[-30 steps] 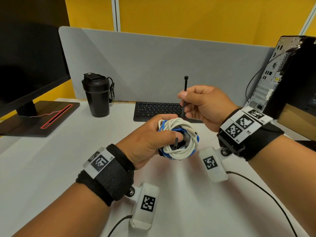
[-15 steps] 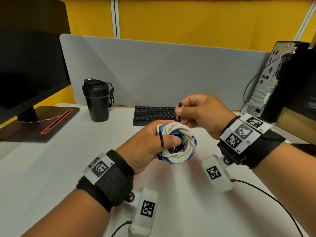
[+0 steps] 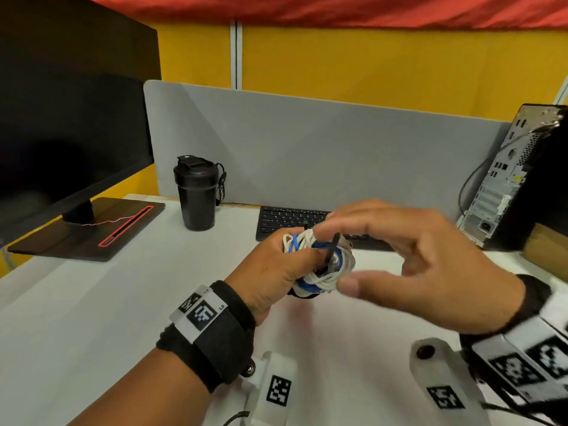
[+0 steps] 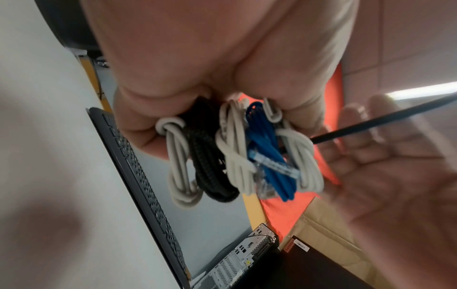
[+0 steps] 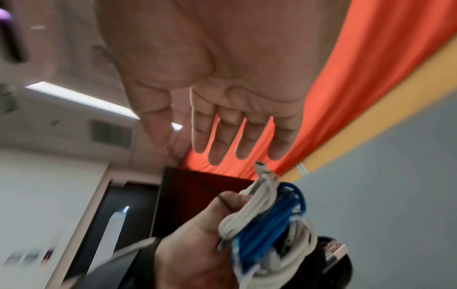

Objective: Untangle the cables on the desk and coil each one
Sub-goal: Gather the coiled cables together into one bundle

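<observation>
Bundle: a bunch of coiled white, blue and black cables (image 3: 318,265) is being gripped by the left hand (image 3: 273,272) above the white bench (image 3: 92,318).
Tie: a thin black strap (image 3: 332,249) is being pinned across it, pointing to 1 o'clock.
Right hand (image 3: 430,265): fingers (image 5: 222,140) are being held spread and empty, at 3 o'clock of the bundle, nearest the strap's free end.

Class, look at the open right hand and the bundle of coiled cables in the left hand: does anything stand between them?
Nothing visible does. The right hand hangs open right beside the bundle of coiled cables that the left hand grips above the desk. Only the bundle's own black cable tie sticks out on that side.
</observation>
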`<control>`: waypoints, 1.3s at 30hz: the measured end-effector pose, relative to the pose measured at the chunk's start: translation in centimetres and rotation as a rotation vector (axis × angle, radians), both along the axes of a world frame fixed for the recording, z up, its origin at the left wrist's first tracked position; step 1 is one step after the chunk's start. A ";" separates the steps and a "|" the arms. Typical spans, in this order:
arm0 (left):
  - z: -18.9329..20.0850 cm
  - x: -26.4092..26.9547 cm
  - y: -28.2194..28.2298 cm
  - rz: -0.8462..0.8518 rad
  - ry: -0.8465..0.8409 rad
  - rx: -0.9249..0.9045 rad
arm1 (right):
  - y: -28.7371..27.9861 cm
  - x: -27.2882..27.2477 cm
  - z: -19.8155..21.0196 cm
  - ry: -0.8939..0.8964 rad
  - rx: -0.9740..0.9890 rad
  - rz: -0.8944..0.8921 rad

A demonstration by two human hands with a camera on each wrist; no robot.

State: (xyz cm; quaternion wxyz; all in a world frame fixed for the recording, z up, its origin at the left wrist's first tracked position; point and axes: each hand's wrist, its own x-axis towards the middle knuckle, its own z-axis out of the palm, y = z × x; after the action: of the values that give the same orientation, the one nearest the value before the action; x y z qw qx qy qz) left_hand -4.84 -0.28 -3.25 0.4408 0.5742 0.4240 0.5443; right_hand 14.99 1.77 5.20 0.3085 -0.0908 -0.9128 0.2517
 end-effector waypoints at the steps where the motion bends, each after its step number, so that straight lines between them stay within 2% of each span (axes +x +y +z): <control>1: 0.0 -0.1 0.0 0.023 -0.008 -0.001 | -0.7 -0.2 -0.4 -0.035 0.194 0.022; 2: 0.0 -0.2 -0.1 0.047 -0.025 -0.001 | -1.2 -0.5 -0.9 -0.022 0.327 0.032; 3: -0.1 -0.3 -0.2 0.072 -0.039 0.005 | -1.5 -1.0 -1.4 0.025 0.370 0.036; 5: 0.0 -0.2 -0.4 0.103 -0.057 0.015 | -1.6 -1.7 -2.1 0.154 0.285 0.001; 8: 0.5 0.0 -0.6 0.101 -0.030 0.033 | -1.4 -2.0 -1.9 0.291 -0.061 -0.039; 11: 0.7 0.1 -0.6 0.131 0.020 0.024 | -1.2 -2.3 -0.5 0.354 -0.419 -0.043; 14: 0.2 0.1 -0.2 0.226 0.080 0.018 | -0.1 -3.1 0.7 0.338 -0.629 -0.209; 18: -0.3 0.2 0.0 0.338 0.148 0.053 | 1.5 -4.5 2.0 0.123 -0.557 -0.470; 23: -0.4 0.3 0.0 0.384 0.177 0.048 | 2.0 -5.3 2.2 -0.023 -0.533 -0.560; 29: -0.3 0.2 0.1 0.413 0.218 0.022 | 2.1 -5.8 2.0 -0.039 -0.466 -0.617; 39: -0.4 0.2 0.1 0.414 0.232 0.024 | 2.3 -5.9 1.9 -0.039 -0.440 -0.609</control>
State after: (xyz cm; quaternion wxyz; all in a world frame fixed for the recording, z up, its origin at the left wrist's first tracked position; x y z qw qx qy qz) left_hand -4.62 -0.23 -3.60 0.2610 0.5390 0.5740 0.5585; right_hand 9.07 4.03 7.15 0.3249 -0.4267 -0.7738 0.3369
